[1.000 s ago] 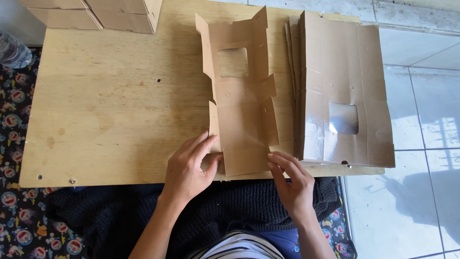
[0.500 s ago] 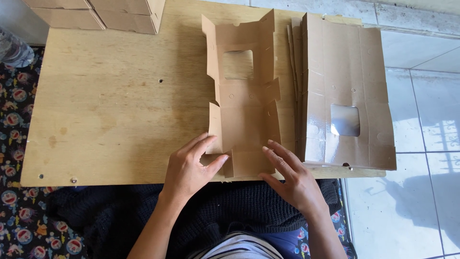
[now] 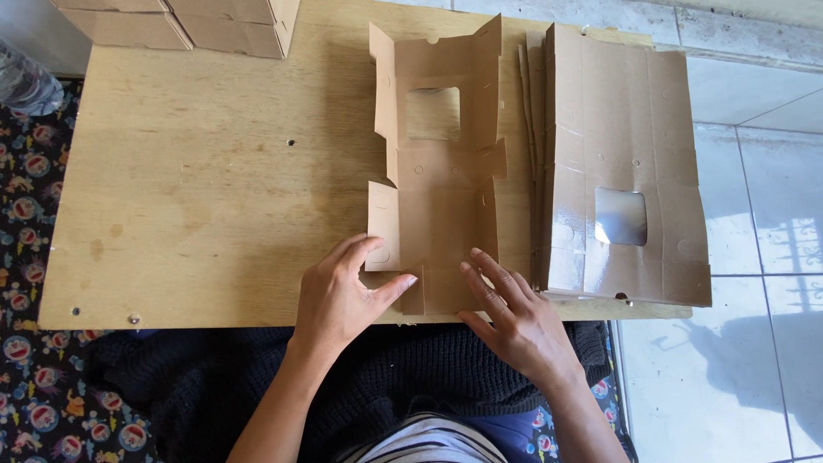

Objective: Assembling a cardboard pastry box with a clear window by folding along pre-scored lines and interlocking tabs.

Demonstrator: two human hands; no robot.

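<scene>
A flat brown cardboard box blank (image 3: 439, 184) with a square window cut-out lies on the wooden table (image 3: 197, 197), its side flaps partly folded up. My left hand (image 3: 343, 296) rests at its near left corner, thumb and fingers pinching the lower left flap. My right hand (image 3: 514, 317) presses spread fingers on the blank's near right edge. To the right sits a stack of unfolded box blanks (image 3: 621, 171) with a clear film window.
Finished brown boxes (image 3: 180, 21) stand at the table's far left corner. A clear plastic bottle (image 3: 21, 81) sits on the patterned floor mat at the left. White floor tiles lie to the right. A dark knitted cloth (image 3: 257, 386) covers my lap.
Both hands have shifted slightly along the blank's near edge; the right hand's fingers have spread flatter on it. The blank's flaps stand a little differently.
</scene>
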